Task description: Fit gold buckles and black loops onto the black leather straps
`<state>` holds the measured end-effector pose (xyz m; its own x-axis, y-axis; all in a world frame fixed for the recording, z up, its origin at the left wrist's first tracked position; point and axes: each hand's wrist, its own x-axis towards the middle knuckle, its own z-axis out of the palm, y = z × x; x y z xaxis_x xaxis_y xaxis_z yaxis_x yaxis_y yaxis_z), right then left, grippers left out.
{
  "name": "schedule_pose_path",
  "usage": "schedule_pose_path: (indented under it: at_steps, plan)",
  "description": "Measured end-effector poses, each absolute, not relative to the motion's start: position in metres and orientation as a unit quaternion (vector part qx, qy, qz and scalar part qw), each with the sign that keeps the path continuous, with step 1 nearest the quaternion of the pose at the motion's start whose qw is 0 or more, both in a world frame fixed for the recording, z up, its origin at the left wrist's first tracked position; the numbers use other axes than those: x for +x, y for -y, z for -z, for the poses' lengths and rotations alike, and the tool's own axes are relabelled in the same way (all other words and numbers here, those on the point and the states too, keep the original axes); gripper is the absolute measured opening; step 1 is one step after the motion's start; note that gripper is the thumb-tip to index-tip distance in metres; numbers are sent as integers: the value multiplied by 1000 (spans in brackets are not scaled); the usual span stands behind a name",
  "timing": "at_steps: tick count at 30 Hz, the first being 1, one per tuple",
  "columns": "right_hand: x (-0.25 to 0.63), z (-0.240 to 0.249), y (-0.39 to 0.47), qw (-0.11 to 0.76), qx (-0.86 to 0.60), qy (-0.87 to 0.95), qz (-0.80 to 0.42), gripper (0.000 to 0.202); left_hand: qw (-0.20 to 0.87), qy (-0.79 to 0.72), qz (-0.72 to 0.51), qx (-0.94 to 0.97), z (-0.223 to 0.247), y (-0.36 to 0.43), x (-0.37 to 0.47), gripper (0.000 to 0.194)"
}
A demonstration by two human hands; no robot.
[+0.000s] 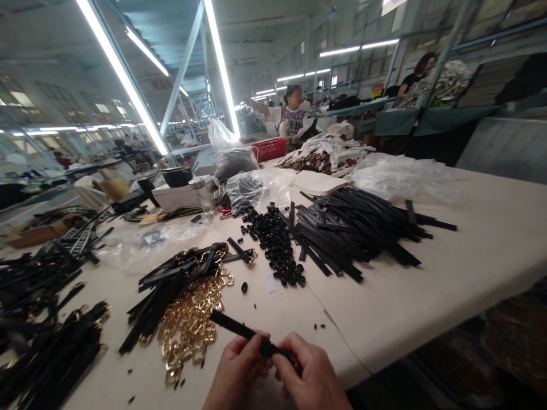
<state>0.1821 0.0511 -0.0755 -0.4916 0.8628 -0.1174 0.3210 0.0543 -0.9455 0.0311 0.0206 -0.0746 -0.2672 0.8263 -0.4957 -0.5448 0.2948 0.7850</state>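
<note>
Both my hands are closed on one black strap (233, 324) above the near edge of the table. My left hand (237, 364) pinches it near its middle, and the strap's free end points up and to the left. My right hand (310, 370) grips the other part, with the far end hidden among the fingers. Left of my hands lies a heap of gold buckles (188, 313). Beyond them are a pile of small black loops (276, 245) and one single black loop (244, 287). Black straps with gold buckles (175, 279) rest beside the buckle heap.
Loose black straps (350, 228) lie in a large pile to the right. Further back are plastic bags (265, 185), a glass jar (201, 193) and a red basket (269, 149). More black straps (55, 353) fill the left side. Another person (293, 111) is across the table.
</note>
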Motion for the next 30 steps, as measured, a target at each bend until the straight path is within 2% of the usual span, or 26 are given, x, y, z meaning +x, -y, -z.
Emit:
schedule_pose_path:
  at_steps: [4,10,13,19,23,30]
  plan:
    - [181,79,-54,257,-443,681,-523,17,602,-548,-571,100,71,-20,32,52]
    - [180,75,-56,223,-485,722,-441,12,547,-575,-593,136,89,-16,31,49]
    - [181,74,-56,214,-484,729,-434,12,563,-564,-585,151,93,-16,30,45]
    - [186,67,-63,178,-487,707,-480,9,589,-554,-567,159,87,-20,33,39]
    - [186,70,-63,191,-486,694,-496,8,596,-545,-558,189,89,-16,32,41]
    - [185,64,-59,169,-423,560,-692,11,636,-497,-468,359,82,-15,14,28]
